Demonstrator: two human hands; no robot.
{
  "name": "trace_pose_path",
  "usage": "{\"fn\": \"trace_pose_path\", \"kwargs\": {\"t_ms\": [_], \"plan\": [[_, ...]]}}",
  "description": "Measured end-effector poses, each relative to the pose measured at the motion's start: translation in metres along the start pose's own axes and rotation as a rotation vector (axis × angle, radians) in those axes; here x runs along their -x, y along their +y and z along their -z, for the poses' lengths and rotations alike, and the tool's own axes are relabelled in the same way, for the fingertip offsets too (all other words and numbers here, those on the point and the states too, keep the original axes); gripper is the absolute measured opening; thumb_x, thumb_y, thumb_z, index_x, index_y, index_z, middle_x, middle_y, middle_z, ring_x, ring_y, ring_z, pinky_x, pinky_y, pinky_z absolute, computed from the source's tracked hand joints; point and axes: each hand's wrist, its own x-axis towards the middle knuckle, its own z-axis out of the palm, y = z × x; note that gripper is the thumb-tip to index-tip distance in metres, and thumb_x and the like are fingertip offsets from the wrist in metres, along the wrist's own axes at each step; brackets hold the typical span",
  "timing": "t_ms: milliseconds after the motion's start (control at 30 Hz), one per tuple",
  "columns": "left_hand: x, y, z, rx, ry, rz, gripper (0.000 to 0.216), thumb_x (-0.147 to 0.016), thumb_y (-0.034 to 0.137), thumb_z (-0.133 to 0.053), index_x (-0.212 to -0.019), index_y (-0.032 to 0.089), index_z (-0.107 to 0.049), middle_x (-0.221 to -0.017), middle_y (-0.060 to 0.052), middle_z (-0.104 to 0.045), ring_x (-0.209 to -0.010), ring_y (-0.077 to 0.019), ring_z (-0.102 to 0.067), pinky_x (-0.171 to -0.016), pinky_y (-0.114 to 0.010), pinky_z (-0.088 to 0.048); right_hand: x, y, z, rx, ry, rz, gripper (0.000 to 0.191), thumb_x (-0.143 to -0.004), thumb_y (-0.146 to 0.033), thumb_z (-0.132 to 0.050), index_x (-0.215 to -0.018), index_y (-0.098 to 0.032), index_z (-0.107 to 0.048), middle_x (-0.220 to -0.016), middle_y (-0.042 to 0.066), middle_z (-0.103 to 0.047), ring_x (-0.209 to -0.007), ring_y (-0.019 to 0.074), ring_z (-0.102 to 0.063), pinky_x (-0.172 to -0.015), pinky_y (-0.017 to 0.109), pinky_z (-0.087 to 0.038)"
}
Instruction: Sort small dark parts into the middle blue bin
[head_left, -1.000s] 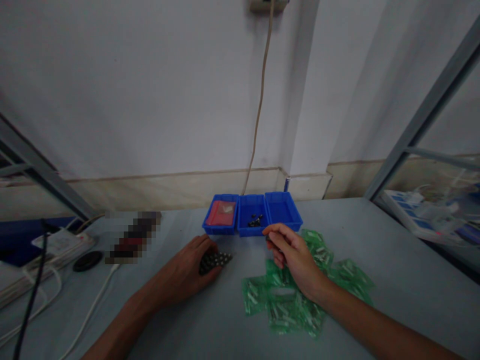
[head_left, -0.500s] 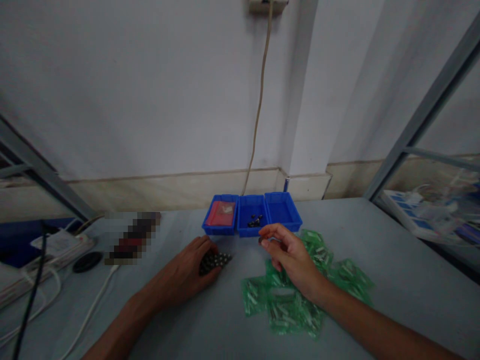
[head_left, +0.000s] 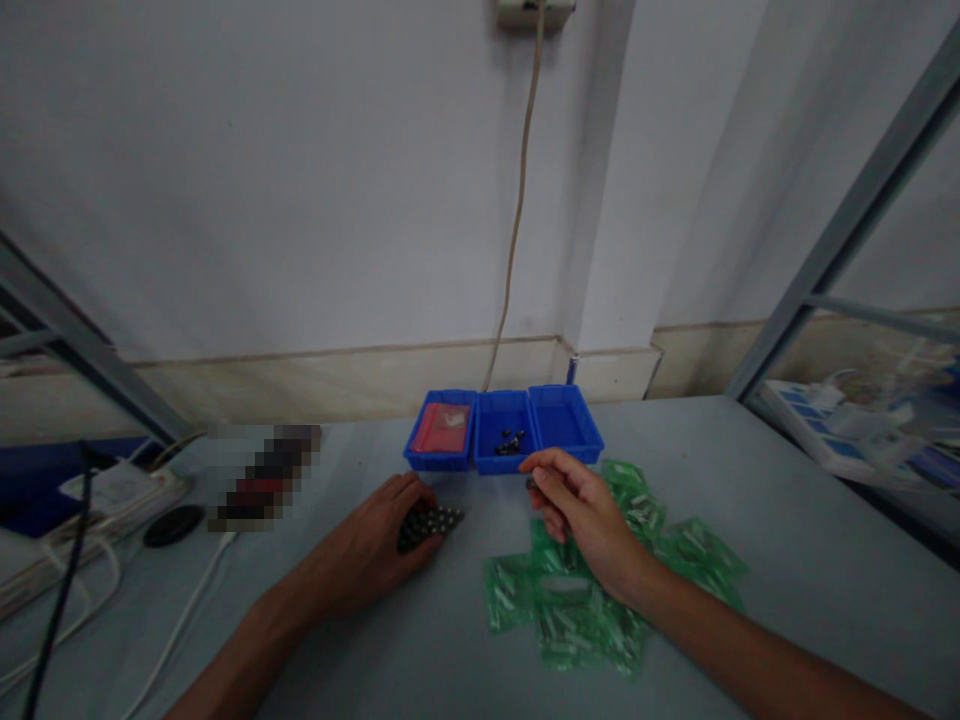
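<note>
My left hand rests on the table with its fingers and thumb closed around a dark cluster of small shiny metal pieces; their exact kind is too blurred to tell. My right hand is raised in front of the blue bins, pinching a small dark metal piece between thumb and fingertips. Beyond it, the middle blue bin contains several small dark metal parts. Below and beside my right hand lie several green clear bags with silvery parts inside, partly covered by my hand and forearm.
The left blue bin holds a pink packet; the right blue bin stands beside the middle one. To the left are a black round disc, white cables and a blurred-out object. A power strip lies at far right.
The fingers of my right hand have curled slightly and the small dark piece has shifted a little to the right within them. My left hand has stayed still.
</note>
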Motion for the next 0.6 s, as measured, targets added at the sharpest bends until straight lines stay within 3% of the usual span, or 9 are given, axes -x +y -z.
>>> {"fn": "trace_pose_path", "kwargs": {"t_ms": [200, 333, 433, 600], "plan": [[0.0002, -0.0014, -0.0005, 0.011, -0.011, 0.001, 0.020, -0.102, 0.043, -0.066, -0.111, 0.025, -0.065, -0.114, -0.008, -0.069, -0.101, -0.0285, -0.068, -0.092, -0.043, -0.056, -0.0003, -0.0012, -0.0009, -0.032, -0.010, 0.009, 0.036, -0.094, -0.055, -0.077, -0.107, -0.022, -0.074, -0.074, -0.004, -0.059, -0.048, 0.0073, -0.039, -0.043, 0.021, -0.031], [-0.0004, 0.0000, -0.0001, 0.005, -0.007, 0.022, 0.022, -0.101, 0.043, -0.067, -0.111, 0.024, -0.065, -0.113, -0.008, -0.069, -0.101, -0.0288, -0.068, -0.092, -0.044, -0.056, 0.0012, -0.0034, -0.0019, -0.020, -0.027, 0.046, 0.033, -0.093, -0.052, -0.078, -0.111, -0.024, -0.073, -0.087, -0.001, -0.064, -0.050, 0.0076, -0.040, -0.043, 0.022, -0.034], [-0.0008, 0.0012, 0.0006, 0.001, -0.013, 0.028, 0.021, -0.101, 0.043, -0.067, -0.110, 0.024, -0.066, -0.111, -0.008, -0.069, -0.099, -0.0282, -0.068, -0.091, -0.043, -0.056, 0.0026, -0.0049, -0.0010, 0.080, -0.010, 0.095, 0.033, -0.091, -0.049, -0.080, -0.112, -0.025, -0.074, -0.094, 0.000, -0.065, -0.052, 0.0088, -0.042, -0.044, 0.024, -0.034], [-0.0008, 0.0024, 0.0016, 0.010, -0.012, 0.023, 0.022, -0.101, 0.045, -0.065, -0.110, 0.025, -0.066, -0.113, -0.008, -0.070, -0.100, -0.0289, -0.069, -0.090, -0.042, -0.057, 0.0027, -0.0054, 0.0008, 0.243, 0.037, 0.199, 0.026, -0.092, -0.044, -0.080, -0.110, -0.025, -0.075, -0.089, 0.001, -0.065, -0.058, 0.0131, -0.046, -0.051, 0.027, -0.034]]}}
